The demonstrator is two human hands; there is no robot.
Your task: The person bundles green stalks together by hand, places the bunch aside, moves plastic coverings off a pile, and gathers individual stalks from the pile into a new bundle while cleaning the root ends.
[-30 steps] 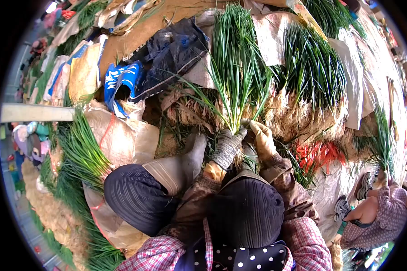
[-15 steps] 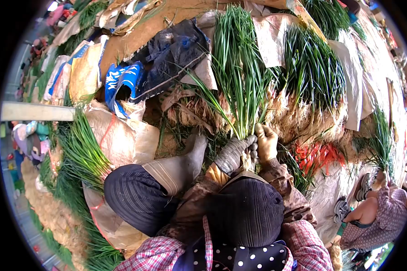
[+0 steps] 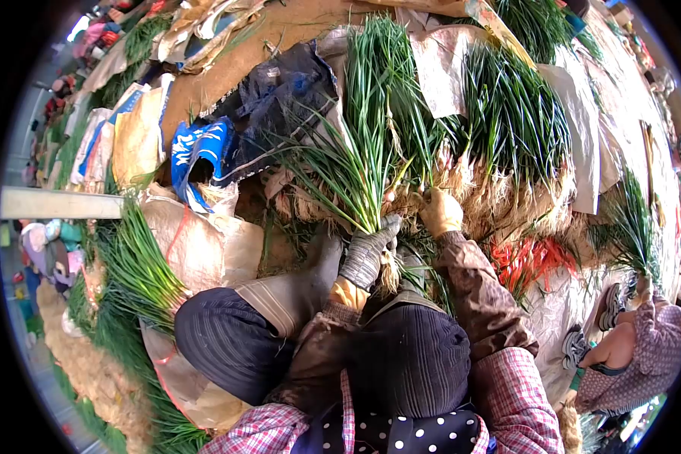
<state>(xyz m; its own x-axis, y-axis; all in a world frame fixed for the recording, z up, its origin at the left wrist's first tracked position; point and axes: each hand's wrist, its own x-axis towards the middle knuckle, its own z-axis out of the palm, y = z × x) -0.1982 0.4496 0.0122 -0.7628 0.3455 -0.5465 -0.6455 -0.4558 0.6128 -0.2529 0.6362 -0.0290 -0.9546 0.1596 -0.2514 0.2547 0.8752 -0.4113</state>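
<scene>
My left hand [image 3: 369, 256], in a grey glove, is closed around the lower stalks of a bunch of spring onions [image 3: 363, 185]. The pale roots [image 3: 390, 274] hang out below its fingers, and the green leaves fan upward. My right hand [image 3: 440, 212], in a pale yellowish glove, is at the root edge of a pile of spring onions [image 3: 514, 113]. Its fingers are curled together among the roots; what they pinch, if anything, is too small to make out.
Red plastic ties [image 3: 533, 261] lie to the right. Another spring onion bundle [image 3: 144, 261] rests by my left knee. A dark blue sack [image 3: 284, 98] and pale sacking [image 3: 439, 68] lie ahead. A person [image 3: 632, 356] sits at the far right.
My right hand has moved away from the bunch, over to the pile at the right. My left hand has shifted left and keeps the bunch, whose leaves now lean left.
</scene>
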